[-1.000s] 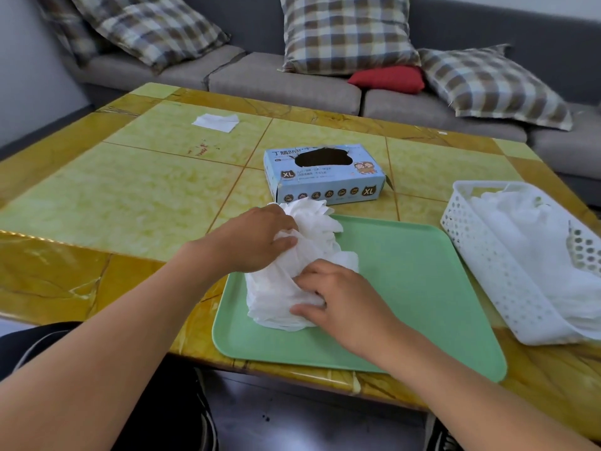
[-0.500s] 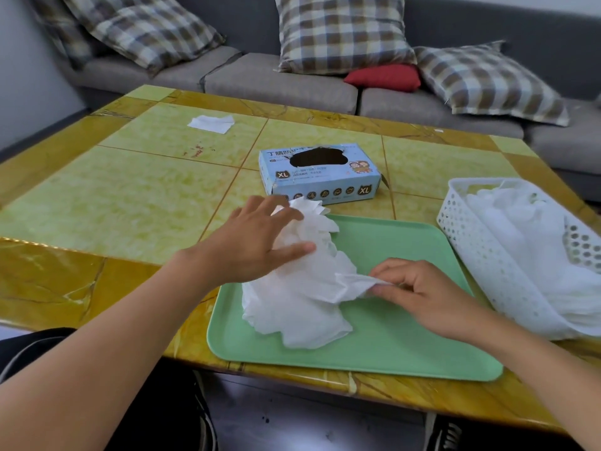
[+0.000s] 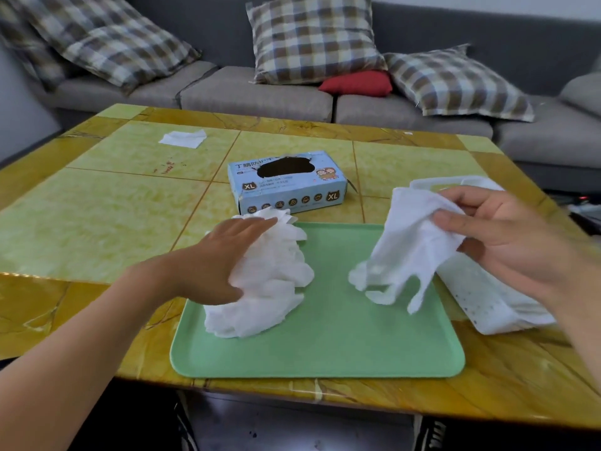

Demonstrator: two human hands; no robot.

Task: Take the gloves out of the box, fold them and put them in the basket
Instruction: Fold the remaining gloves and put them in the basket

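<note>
We press our left hand (image 3: 224,258) flat, fingers spread, on the glove pile (image 3: 260,288) at the tray's (image 3: 325,353) left edge; right hand (image 3: 507,242) pinches one glove (image 3: 409,252) above the tray's right edge, w/ basket (image 3: 481,297) behind.

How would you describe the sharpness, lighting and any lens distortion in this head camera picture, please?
Head view: the glove box and green tray are fairly sharp; the right hand and its lifted glove look soft, the far-left cushion smeared. Light is soft and even, with faint sheen on the table. Wide-angle bowing curves the table's edges.
</note>
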